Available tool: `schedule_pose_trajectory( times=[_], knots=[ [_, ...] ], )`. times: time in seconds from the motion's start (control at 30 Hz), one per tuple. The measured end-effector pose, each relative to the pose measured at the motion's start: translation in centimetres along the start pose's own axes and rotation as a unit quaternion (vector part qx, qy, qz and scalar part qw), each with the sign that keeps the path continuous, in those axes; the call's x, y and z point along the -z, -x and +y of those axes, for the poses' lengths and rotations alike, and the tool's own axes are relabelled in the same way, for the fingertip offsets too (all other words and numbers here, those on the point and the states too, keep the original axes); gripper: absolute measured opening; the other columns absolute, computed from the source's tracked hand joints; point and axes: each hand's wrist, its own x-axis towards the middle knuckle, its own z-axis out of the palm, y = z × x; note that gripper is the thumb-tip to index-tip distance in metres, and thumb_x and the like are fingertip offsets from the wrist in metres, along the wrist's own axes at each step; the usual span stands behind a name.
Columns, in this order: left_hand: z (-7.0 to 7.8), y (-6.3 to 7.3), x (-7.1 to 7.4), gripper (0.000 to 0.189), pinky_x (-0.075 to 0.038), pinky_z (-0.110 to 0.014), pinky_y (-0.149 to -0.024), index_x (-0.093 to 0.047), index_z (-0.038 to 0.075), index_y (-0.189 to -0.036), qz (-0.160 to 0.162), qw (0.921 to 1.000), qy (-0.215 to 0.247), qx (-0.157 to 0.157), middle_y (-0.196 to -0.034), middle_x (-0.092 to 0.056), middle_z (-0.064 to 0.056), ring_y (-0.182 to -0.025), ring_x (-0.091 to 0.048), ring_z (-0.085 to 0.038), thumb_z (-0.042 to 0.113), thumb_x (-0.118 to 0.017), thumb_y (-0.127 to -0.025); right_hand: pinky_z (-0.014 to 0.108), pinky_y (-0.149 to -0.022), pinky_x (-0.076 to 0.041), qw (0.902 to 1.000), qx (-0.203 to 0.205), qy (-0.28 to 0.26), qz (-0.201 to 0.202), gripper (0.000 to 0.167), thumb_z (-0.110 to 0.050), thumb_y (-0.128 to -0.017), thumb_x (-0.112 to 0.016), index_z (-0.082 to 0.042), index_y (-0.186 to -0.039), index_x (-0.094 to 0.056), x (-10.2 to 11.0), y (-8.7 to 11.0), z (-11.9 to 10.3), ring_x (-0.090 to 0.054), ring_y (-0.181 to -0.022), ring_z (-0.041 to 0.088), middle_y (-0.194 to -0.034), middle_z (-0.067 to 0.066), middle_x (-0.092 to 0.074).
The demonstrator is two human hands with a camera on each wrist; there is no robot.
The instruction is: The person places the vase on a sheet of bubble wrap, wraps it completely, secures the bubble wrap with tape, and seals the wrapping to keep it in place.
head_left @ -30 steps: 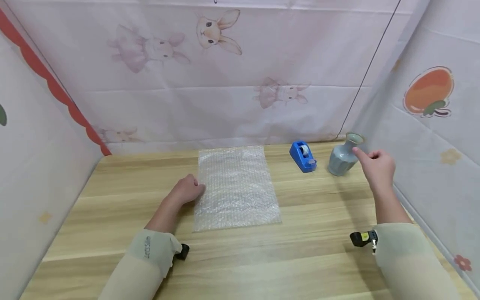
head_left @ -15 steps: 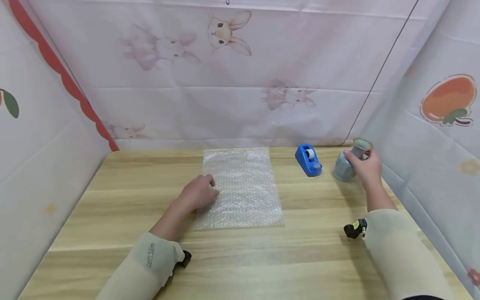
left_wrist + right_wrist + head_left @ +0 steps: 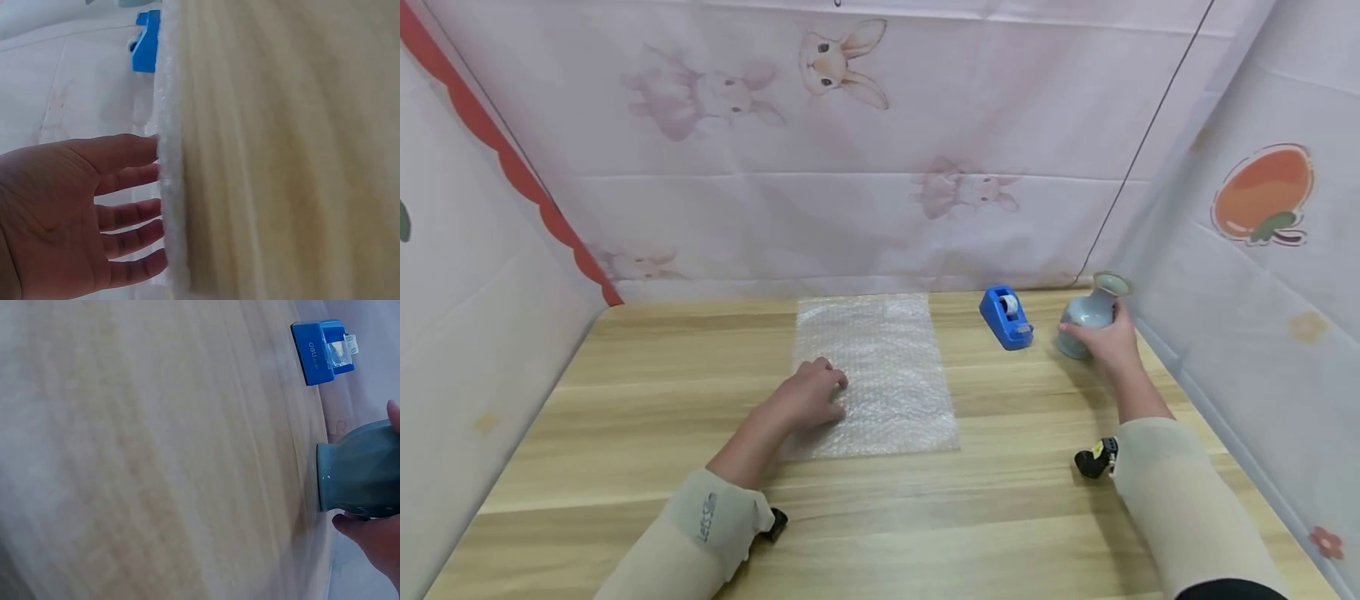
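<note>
A pale blue-grey vase (image 3: 1092, 310) with a narrow neck and flared rim stands upright at the back right. My right hand (image 3: 1111, 340) grips its body from the right, thumb across the front. The right wrist view shows the vase (image 3: 362, 469) with its base right at the tabletop and fingers on either side of it. Over the left part of a flat sheet of bubble wrap (image 3: 898, 367), my left hand (image 3: 808, 396) has its fingers spread. In the left wrist view, the fingertips of my left hand (image 3: 62, 212) rest on the bubble wrap (image 3: 174, 206).
A blue tape dispenser (image 3: 1006, 318) with a roll of clear tape stands between the bubble wrap and the vase. Printed cloth walls (image 3: 850, 225) bound the wooden table (image 3: 910, 517) at the back and both sides.
My right hand has come in from the right of the vase and closed round its body. My left hand has moved from the sheet's left edge further onto it, fingers spreading.
</note>
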Motion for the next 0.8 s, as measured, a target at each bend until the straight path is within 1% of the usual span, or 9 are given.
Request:
schedule_pose_trajectory(
  times=[0.13, 0.27, 0.4, 0.5, 0.6, 0.73, 0.8],
  knots=[
    [-0.1, 0.2, -0.1, 0.041, -0.046, -0.049, -0.095, -0.066, 0.009, -0.12, -0.001, 0.9999, 0.002, 0.01, -0.125, -0.053, -0.013, -0.119, -0.046, -0.034, 0.025, -0.077, -0.083, 0.05, -0.116, -0.026, 0.9999, 0.003, -0.012, 0.008, 0.111, -0.031, -0.078, -0.084, -0.018, -0.159, -0.008, -0.4, 0.0, 0.0, -0.032, -0.141, 0.036, -0.159, 0.016, -0.025],
    [-0.2, 0.3, -0.3, 0.042, -0.046, -0.048, -0.097, -0.065, 0.01, -0.123, -0.008, 0.9999, -0.002, 0.015, -0.129, -0.053, -0.012, -0.123, -0.046, -0.032, 0.027, -0.076, -0.086, 0.05, -0.116, -0.027, 0.9995, -0.009, -0.023, 0.021, 0.114, -0.036, -0.078, -0.083, -0.023, -0.158, -0.003, -0.5, 0.4, -0.3, -0.029, -0.143, 0.034, -0.161, 0.013, -0.018],
    [-0.2, 0.4, -0.1, 0.04, -0.046, -0.05, -0.097, -0.065, 0.009, -0.125, 0.0, 0.9998, -0.009, 0.015, -0.128, -0.057, -0.013, -0.123, -0.049, -0.034, 0.026, -0.069, -0.089, 0.05, -0.115, -0.028, 0.9988, -0.004, -0.033, 0.036, 0.115, -0.042, -0.075, -0.084, -0.029, -0.155, -0.002, -0.6, 1.0, -1.8, -0.027, -0.144, 0.031, -0.162, 0.01, -0.014],
    [-0.2, 0.4, 0.3, 0.039, -0.046, -0.052, -0.097, -0.064, 0.009, -0.126, 0.016, 0.9997, -0.004, 0.018, -0.127, -0.06, -0.012, -0.122, -0.052, -0.036, 0.027, -0.064, -0.091, 0.051, -0.114, -0.031, 0.9976, 0.015, -0.053, 0.042, 0.114, -0.042, -0.073, -0.086, -0.031, -0.155, -0.007, -0.9, 1.8, -3.4, -0.029, -0.143, 0.029, -0.162, 0.007, -0.017],
    [0.2, 0.3, 0.5, 0.039, -0.045, -0.054, -0.098, -0.063, 0.011, -0.127, 0.033, 0.9992, 0.016, 0.016, -0.129, -0.061, -0.011, -0.123, -0.053, -0.036, 0.03, -0.065, -0.092, 0.052, -0.113, -0.032, 0.9958, 0.036, -0.076, 0.036, 0.11, -0.04, -0.073, -0.086, -0.032, -0.155, -0.013, -1.6, 3.1, -5.0, -0.032, -0.14, 0.027, -0.159, 0.007, -0.025],
    [1.2, 0.2, 0.9, 0.043, -0.044, -0.054, -0.1, -0.06, 0.013, -0.131, 0.06, 0.9967, 0.055, 0.003, -0.136, -0.057, -0.01, -0.128, -0.05, -0.033, 0.034, -0.064, -0.094, 0.053, -0.111, -0.034, 0.9923, 0.074, -0.096, 0.024, 0.102, -0.035, -0.074, -0.087, -0.03, -0.153, -0.023, -3.1, 4.9, -6.8, -0.037, -0.135, 0.026, -0.153, 0.008, -0.033],
    [1.8, 0.1, 1.1, 0.045, -0.044, -0.054, -0.101, -0.058, 0.015, -0.134, 0.075, 0.9941, 0.078, -0.005, -0.139, -0.054, -0.008, -0.131, -0.048, -0.031, 0.036, -0.063, -0.095, 0.052, -0.109, -0.035, 0.989, 0.098, -0.109, 0.018, 0.097, -0.03, -0.074, -0.087, -0.028, -0.151, -0.029, -4.1, 5.7, -7.8, -0.04, -0.132, 0.025, -0.149, 0.008, -0.038]
  ],
)
